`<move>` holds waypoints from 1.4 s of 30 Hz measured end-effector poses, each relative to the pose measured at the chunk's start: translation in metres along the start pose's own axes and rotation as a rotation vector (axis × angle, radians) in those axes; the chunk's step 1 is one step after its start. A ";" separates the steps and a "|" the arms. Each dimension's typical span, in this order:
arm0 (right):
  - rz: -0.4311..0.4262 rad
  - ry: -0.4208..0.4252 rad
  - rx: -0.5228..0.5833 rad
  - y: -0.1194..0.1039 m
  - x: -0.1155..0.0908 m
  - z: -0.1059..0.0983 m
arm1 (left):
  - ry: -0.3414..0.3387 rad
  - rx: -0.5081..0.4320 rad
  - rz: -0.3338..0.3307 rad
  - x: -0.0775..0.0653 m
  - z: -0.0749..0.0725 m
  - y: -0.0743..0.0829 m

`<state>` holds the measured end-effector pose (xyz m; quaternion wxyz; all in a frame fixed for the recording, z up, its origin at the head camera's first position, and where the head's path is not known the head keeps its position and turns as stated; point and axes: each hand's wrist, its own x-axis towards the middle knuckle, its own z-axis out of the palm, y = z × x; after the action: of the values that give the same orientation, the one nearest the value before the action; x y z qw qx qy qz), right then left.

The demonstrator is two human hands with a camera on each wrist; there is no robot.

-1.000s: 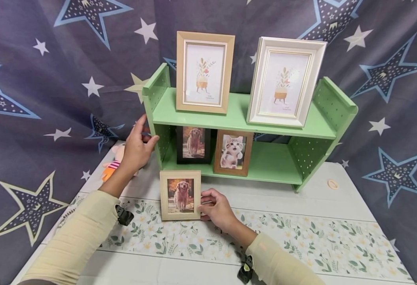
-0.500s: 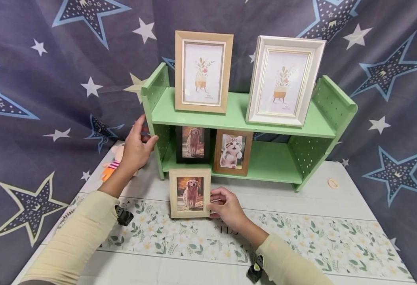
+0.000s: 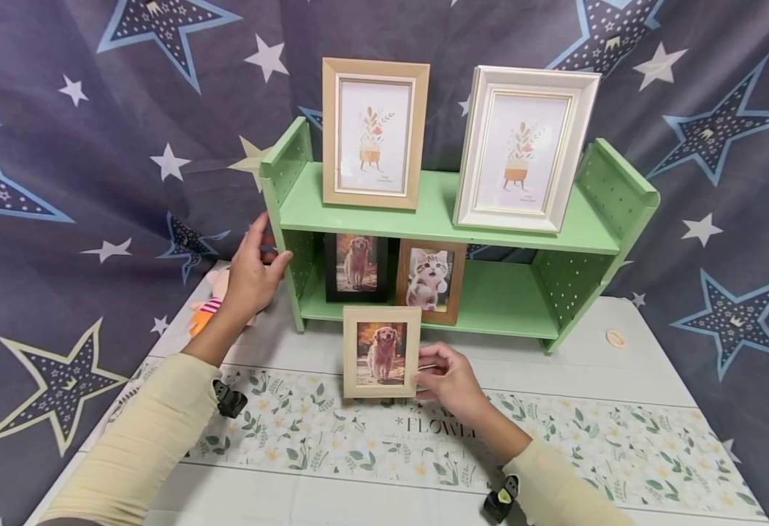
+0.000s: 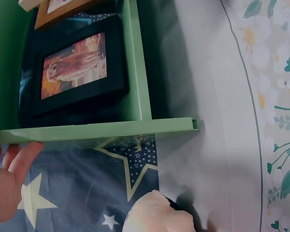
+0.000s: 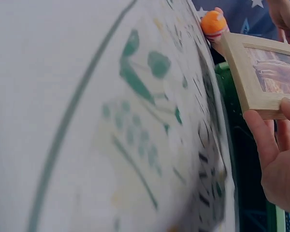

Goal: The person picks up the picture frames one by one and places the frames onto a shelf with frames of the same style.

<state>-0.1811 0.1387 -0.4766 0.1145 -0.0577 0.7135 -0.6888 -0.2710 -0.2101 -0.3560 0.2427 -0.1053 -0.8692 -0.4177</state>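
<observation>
In the head view my right hand (image 3: pixel 451 383) pinches a cream photo frame (image 3: pixel 348 351) with a golden retriever picture by its right side. It is upright in front of the shelf, overlapping the lower edge of a brown kitten frame (image 3: pixel 458 285). In the right wrist view the thumb lies on the frame's front and fingers lie behind it. My left hand (image 3: pixel 253 274) touches the left side panel of a green two-tier shelf (image 3: pixel 371 217), its fingers fairly straight. A black frame (image 4: pixel 118 72) with a dog picture stands on the lower tier, beside the kitten frame.
A tan frame (image 3: pixel 331 131) and a white frame (image 3: pixel 469 157) stand on the top tier. A plush toy (image 3: pixel 205 315) lies left of the shelf, behind my left forearm. A small peach ring (image 3: pixel 616 338) lies at right. A floral runner (image 3: pixel 621 446) crosses the white table.
My right hand has carried the cream photo frame to the right and slightly back, from before the black frame toward the kitten frame. My left hand stays at the shelf's side.
</observation>
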 end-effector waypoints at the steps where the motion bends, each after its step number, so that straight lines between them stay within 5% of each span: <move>1: 0.000 0.006 -0.005 -0.001 -0.001 -0.004 | -0.001 0.000 0.001 0.000 0.000 0.000; 26: -0.075 0.119 0.011 -0.015 -0.037 -0.088 | 0.007 0.003 -0.003 0.000 0.000 -0.001; 42: -0.100 0.258 -0.088 -0.030 -0.055 -0.136 | -0.003 -0.003 -0.006 0.000 0.000 -0.001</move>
<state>-0.1633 0.2823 -0.4391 -0.0154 -0.0090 0.7482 -0.6633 -0.2717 -0.2110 -0.3568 0.2398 -0.1037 -0.8693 -0.4197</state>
